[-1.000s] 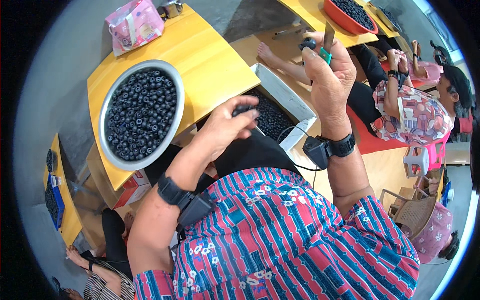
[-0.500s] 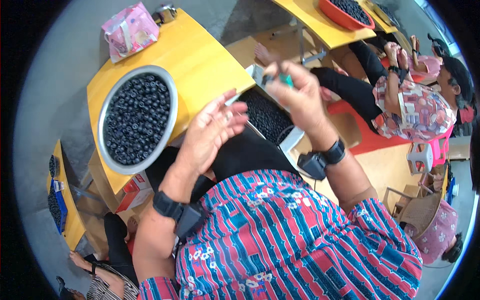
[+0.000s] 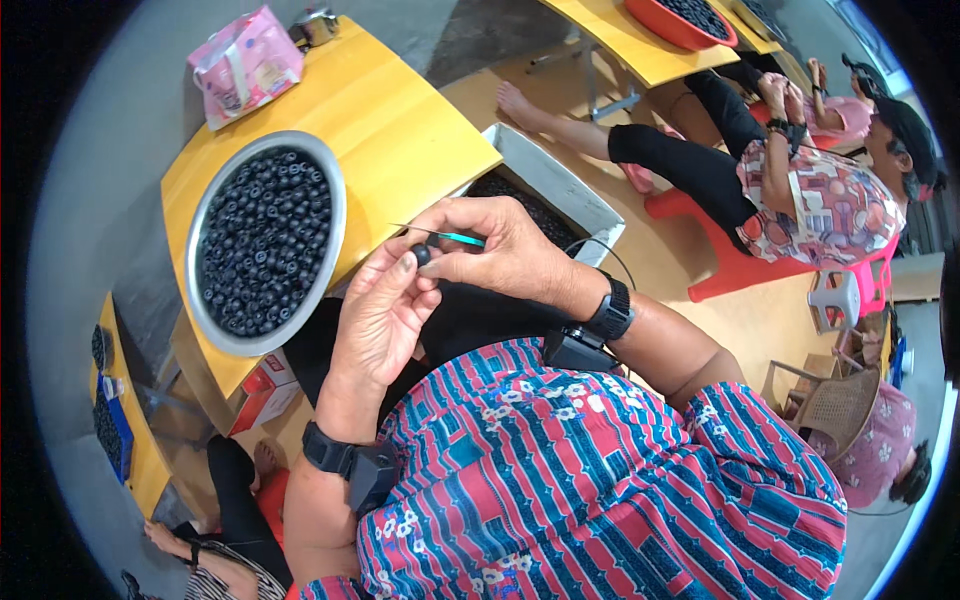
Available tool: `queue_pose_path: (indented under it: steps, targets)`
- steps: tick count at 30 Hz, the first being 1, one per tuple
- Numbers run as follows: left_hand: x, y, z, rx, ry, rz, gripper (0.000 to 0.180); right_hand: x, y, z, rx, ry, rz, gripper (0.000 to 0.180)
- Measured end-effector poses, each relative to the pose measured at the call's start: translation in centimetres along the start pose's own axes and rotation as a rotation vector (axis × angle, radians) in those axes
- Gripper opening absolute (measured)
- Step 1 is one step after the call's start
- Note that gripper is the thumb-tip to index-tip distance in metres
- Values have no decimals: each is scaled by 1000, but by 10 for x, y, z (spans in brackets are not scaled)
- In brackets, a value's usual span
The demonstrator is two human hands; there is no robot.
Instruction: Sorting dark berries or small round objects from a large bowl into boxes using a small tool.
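Between the thumb and fingers of my left hand is a small round black bead-like piece. My right hand meets it from the right, closed on a thin pointed tool with a teal handle. The tool's slim tip extends leftward above the piece, and my right thumb is close against the piece. Left of my hands, a grey metal basin full of similar black pieces stands on a yellow table. I cannot tell whether the tip touches the piece.
Under the table's right corner, a white box contains more dark pieces. A pink bag stands at the table's far end. Seated co-workers are on the right and lower left. An orange-red basin sits on another table.
My hands have come together. My left hand, open before, now pinches the black piece. My right hand has moved left and down, still with the tool.
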State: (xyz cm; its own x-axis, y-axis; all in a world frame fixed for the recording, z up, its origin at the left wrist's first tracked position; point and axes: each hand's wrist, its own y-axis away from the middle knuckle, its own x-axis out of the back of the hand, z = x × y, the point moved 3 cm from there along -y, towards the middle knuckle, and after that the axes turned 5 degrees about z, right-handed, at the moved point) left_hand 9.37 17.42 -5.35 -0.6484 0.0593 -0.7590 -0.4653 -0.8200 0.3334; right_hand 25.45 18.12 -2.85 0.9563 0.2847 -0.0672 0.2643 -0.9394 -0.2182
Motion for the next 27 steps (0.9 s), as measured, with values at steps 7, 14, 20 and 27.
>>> queue_pose_path:
  steps: [7, 14, 20, 27]
  targets:
    - [10, 10, 12, 18, -172, -57, 20, 102, 37, -12, -163, 404, 327, 27]
    - [21, 33, 24, 61, -437, -71, 29, 211, 121, 35, -396, 938, 389, 22]
    - [22, 34, 14, 127, -428, -66, 30, 182, 155, 155, -681, 869, 183, 23]
    - [29, 49, 17, 140, -462, -25, 28, 144, 179, 241, -1037, 735, 117, 40]
